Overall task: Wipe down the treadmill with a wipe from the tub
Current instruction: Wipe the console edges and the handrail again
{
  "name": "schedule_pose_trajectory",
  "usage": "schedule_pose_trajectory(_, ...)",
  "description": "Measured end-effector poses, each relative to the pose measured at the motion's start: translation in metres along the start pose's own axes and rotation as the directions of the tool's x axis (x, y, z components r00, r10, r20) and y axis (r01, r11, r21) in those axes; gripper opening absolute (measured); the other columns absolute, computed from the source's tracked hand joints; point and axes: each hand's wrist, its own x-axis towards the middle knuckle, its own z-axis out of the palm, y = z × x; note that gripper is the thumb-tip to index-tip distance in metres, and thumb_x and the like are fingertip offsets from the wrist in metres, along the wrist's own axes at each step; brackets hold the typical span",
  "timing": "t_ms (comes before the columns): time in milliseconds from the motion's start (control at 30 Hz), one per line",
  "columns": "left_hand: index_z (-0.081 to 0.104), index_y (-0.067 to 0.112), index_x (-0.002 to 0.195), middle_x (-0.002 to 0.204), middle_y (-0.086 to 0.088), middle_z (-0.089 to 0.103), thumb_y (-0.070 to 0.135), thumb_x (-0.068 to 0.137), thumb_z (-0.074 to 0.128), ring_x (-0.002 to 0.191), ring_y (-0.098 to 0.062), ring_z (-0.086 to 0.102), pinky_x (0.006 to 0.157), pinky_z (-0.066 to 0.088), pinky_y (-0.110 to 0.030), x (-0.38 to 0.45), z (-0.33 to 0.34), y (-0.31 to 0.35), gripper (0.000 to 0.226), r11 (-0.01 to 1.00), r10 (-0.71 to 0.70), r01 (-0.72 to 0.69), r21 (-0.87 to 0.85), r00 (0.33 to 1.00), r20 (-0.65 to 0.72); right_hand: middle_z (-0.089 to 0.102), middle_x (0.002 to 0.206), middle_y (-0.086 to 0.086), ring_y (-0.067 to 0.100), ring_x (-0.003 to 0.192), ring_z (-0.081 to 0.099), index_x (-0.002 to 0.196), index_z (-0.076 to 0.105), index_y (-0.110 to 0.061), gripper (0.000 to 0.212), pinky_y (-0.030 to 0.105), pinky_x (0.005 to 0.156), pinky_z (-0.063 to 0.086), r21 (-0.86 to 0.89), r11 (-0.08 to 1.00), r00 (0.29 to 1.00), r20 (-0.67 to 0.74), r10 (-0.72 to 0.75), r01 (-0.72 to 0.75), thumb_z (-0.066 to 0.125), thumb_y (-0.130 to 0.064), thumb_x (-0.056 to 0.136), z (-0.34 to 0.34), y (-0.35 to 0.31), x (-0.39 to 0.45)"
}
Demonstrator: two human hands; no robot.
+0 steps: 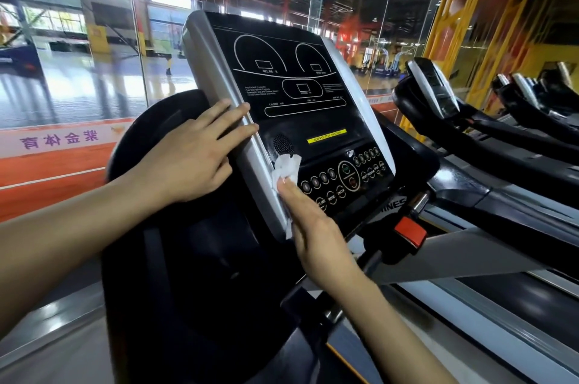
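Observation:
The treadmill console (pixel 300 95) fills the middle of the view, a black panel with a silver frame and round buttons along its lower part. My left hand (pixel 194 152) rests on the console's left silver edge with straight fingers. My right hand (pixel 313 227) lies flat with straight fingers and presses a white wipe (pixel 286 169) against the lower left of the panel, beside the buttons. Part of the wipe is hidden under my palm. The tub is not in view.
A red safety clip (pixel 410 231) sits on the bar below the console. More treadmills (pixel 438 92) stand in a row to the right. A glass wall stands behind the console, with a sports hall beyond. The belt and side rail (pixel 488 299) run at lower right.

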Motion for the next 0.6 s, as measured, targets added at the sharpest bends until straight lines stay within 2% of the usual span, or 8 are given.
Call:
schedule_pose_trajectory(33, 0.036, 0.021, 0.156, 0.169, -0.006, 0.02, 0.02, 0.089, 0.061, 0.154, -0.033, 0.02, 0.102, 0.05, -0.057, 0.0, -0.001, 0.001, 0.072, 1.0, 0.005, -0.005, 0.007, 1.0, 0.006, 0.04, 0.159, -0.001, 0.006, 0.148, 0.032, 0.152, 0.045, -0.019, 0.058, 0.025, 0.123, 0.023, -0.024, 1.0, 1.0, 0.004, -0.017, 0.017, 0.046, 0.004, 0.098, -0.005, 0.011, 0.001)
schedule_pose_trajectory(100, 0.036, 0.021, 0.157, 0.168, -0.008, 0.021, 0.02, 0.088, 0.062, 0.154, -0.034, 0.022, 0.099, 0.051, -0.056, 0.0, -0.005, 0.002, 0.073, 1.0, 0.011, -0.011, 0.022, 1.0, 0.012, 0.044, 0.156, 0.002, 0.015, 0.144, 0.04, 0.152, 0.044, -0.021, 0.06, 0.028, 0.12, 0.029, -0.071, 0.987, 0.989, -0.054, 0.139, -0.143, 0.045, 0.004, 0.098, -0.019, 0.046, 0.008)
schedule_pose_trajectory(167, 0.033, 0.022, 0.159, 0.169, -0.008, 0.019, 0.021, 0.089, 0.061, 0.154, -0.034, 0.022, 0.098, 0.05, -0.055, -0.001, -0.009, 0.003, 0.076, 0.999, 0.016, -0.017, 0.041, 1.0, 0.021, 0.046, 0.154, 0.009, 0.027, 0.137, 0.048, 0.154, 0.038, -0.029, 0.059, 0.031, 0.109, 0.036, -0.068, 0.894, 0.893, -0.126, 0.432, -0.442, 0.038, -0.003, 0.102, -0.036, 0.077, 0.014)
schedule_pose_trajectory(233, 0.027, 0.026, 0.161, 0.17, -0.006, 0.016, 0.024, 0.09, 0.059, 0.155, -0.033, 0.019, 0.101, 0.046, -0.054, -0.007, -0.013, 0.009, 0.078, 0.999, -0.012, 0.011, 0.032, 0.999, 0.029, 0.036, 0.16, 0.011, 0.032, 0.142, 0.041, 0.157, 0.03, -0.029, 0.059, 0.039, 0.11, 0.035, -0.057, 0.815, 0.813, -0.139, 0.566, -0.577, 0.033, -0.005, 0.103, -0.038, 0.09, 0.013)
schedule_pose_trajectory(400, 0.022, 0.037, 0.161, 0.171, -0.001, 0.008, 0.035, 0.097, 0.051, 0.157, -0.027, 0.01, 0.117, 0.031, -0.048, -0.036, -0.002, 0.042, 0.069, 0.997, -0.009, 0.017, -0.077, 0.995, 0.098, 0.023, 0.166, -0.004, 0.009, 0.154, 0.017, 0.159, 0.027, -0.028, 0.065, 0.033, 0.126, 0.017, 0.021, 0.94, 0.939, -0.047, 0.342, -0.341, 0.034, 0.004, 0.103, -0.008, 0.037, -0.025)
schedule_pose_trajectory(500, 0.022, 0.036, 0.161, 0.171, -0.004, 0.006, 0.03, 0.096, 0.052, 0.156, -0.03, 0.016, 0.115, 0.035, -0.05, -0.038, 0.002, 0.048, 0.072, 0.995, 0.016, -0.007, -0.095, 0.995, 0.096, 0.012, 0.166, -0.011, -0.003, 0.152, 0.007, 0.16, 0.023, -0.028, 0.066, 0.018, 0.123, 0.008, 0.006, 0.991, 0.988, 0.079, 0.134, -0.135, 0.038, 0.004, 0.104, -0.006, 0.002, -0.05)
schedule_pose_trajectory(533, 0.021, 0.037, 0.161, 0.171, -0.003, 0.005, 0.03, 0.096, 0.053, 0.156, -0.031, 0.018, 0.114, 0.036, -0.05, -0.038, 0.002, 0.048, 0.073, 0.996, 0.005, 0.004, -0.095, 0.995, 0.097, 0.009, 0.166, -0.01, -0.002, 0.153, 0.005, 0.161, 0.021, -0.027, 0.069, 0.015, 0.122, 0.004, -0.046, 0.992, 0.989, 0.089, 0.119, -0.116, 0.037, 0.006, 0.102, -0.007, 0.005, -0.048)
schedule_pose_trajectory(600, 0.017, 0.039, 0.161, 0.171, -0.001, 0.0, 0.03, 0.096, 0.055, 0.156, -0.031, 0.017, 0.115, 0.035, -0.05, -0.038, 0.001, 0.046, 0.076, 0.996, -0.011, 0.021, -0.088, 0.993, 0.118, 0.007, 0.168, -0.001, 0.012, 0.155, 0.011, 0.162, 0.014, -0.02, 0.078, 0.016, 0.122, 0.005, -0.212, 0.947, 0.964, 0.054, 0.26, -0.243, 0.035, 0.014, 0.095, -0.008, 0.031, -0.037)
